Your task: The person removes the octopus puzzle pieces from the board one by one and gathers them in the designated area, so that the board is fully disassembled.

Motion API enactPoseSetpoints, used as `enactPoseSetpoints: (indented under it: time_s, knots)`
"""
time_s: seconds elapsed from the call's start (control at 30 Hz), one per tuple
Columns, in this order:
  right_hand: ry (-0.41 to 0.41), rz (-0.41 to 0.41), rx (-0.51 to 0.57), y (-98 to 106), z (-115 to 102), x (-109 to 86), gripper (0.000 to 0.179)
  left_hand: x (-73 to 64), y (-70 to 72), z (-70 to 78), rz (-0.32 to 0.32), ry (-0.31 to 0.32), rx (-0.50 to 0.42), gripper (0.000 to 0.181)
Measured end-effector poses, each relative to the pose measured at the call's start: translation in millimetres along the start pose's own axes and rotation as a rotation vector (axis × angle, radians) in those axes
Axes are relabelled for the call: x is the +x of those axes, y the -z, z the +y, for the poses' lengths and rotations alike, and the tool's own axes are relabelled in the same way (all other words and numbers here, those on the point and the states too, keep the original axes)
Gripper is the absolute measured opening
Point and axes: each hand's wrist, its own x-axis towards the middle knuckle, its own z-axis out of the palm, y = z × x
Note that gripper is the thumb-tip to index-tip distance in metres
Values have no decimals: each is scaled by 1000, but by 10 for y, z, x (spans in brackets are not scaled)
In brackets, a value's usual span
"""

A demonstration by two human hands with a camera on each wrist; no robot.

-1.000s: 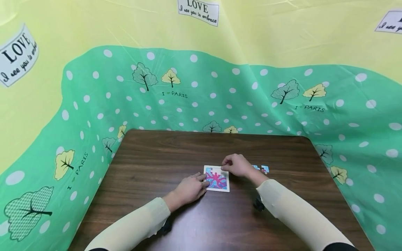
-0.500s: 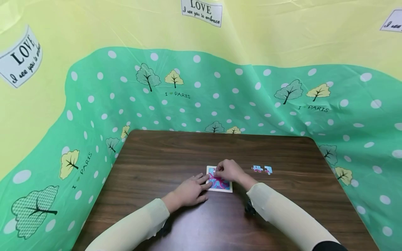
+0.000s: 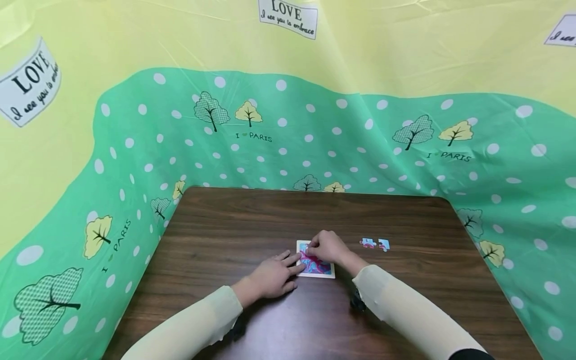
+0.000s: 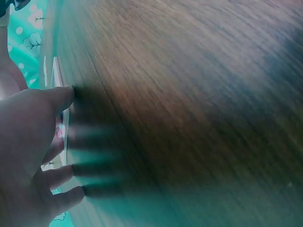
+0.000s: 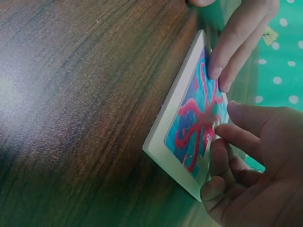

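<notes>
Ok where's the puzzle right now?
In the head view, the puzzle lies just right of centre on the table, left hand on its left edge, two loose pieces off to its right.

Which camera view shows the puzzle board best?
The right wrist view: the puzzle board appears large, its octopus visible. The head view shows it small, partly covered by the left hand and right hand; the left wrist view, mainly its edge.

LOVE and PARIS on cloth [image 3: 202,47]

I read "LOVE / I see you to embrace" on the white banner [image 3: 288,19] beyond the right hand [image 3: 330,247]. To its left, a side banner [image 3: 29,82] says "LOVE / I see you to…"; rightward, an edge banner [image 3: 563,33] cuts at "I see". "I PARIS" lettering [image 3: 254,137] stands twice left of the hand, once right.
</notes>
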Motion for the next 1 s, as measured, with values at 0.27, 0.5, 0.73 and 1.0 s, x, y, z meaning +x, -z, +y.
enactPoseSetpoints:
  time_s: [0.27,0.5,0.73,1.0]
  knots:
    - [4,11,-9,-8,-42,-4,11,4,-13,-26,50,-13,21,55]
    - [0,24,-2,-27,-48,9,17,19,-34,-8,22,2,20,55]
    - [-16,83,55,-61,-19,31,15,17,15,10,-14,3,13,55]
    - [-17,106,131,-78,16,54,13,33,5,7,-13,2,2,55]
